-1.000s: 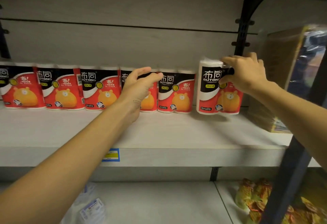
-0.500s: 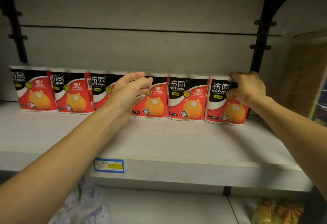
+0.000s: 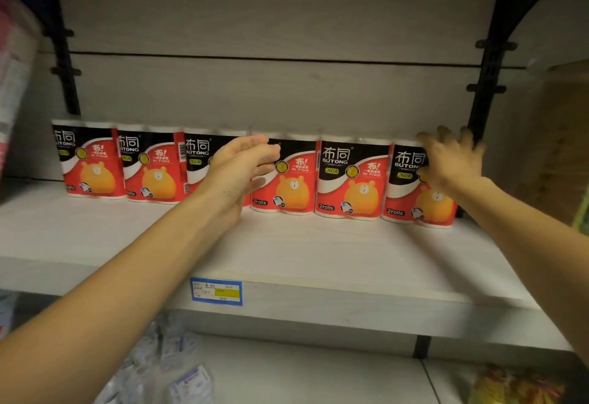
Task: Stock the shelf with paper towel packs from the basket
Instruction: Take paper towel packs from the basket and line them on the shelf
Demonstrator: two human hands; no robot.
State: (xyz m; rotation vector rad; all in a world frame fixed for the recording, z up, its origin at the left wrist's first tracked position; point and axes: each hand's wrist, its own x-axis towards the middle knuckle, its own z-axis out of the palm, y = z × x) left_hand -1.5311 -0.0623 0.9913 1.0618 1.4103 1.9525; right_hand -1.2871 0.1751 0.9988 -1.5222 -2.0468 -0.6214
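Where the pale wood-grain shelf [image 3: 318, 263] meets its back panel, six red, black and white Butong two-roll paper towel packs stand upright in one row, side by side and touching or nearly so. The rightmost pack [image 3: 411, 186] stands just beside the dark metal upright [image 3: 484, 91] at the right end of the shelf. The right hand [image 3: 452, 161] is at this pack's upper right corner, fingers spread and blurred; whether they press the wrapper or hover just off it cannot be told, but they are not curled round it. The left hand [image 3: 245, 161] hangs in front of the third pack [image 3: 197, 161] and the fourth pack [image 3: 287, 177], palm turned inward, fingers loosely extended and holding nothing. The fifth pack [image 3: 350, 177] stands uncovered between the two hands. A blue-bordered price label [image 3: 216, 291] with a yellow patch sits on the shelf's front edge. On the lower shelf [image 3: 302, 371] lie clear plastic-wrapped packets [image 3: 165, 368] at the left and yellow wrapped goods [image 3: 516, 384] at the right. A brown boxed item [image 3: 561, 148] stands beyond the upright.
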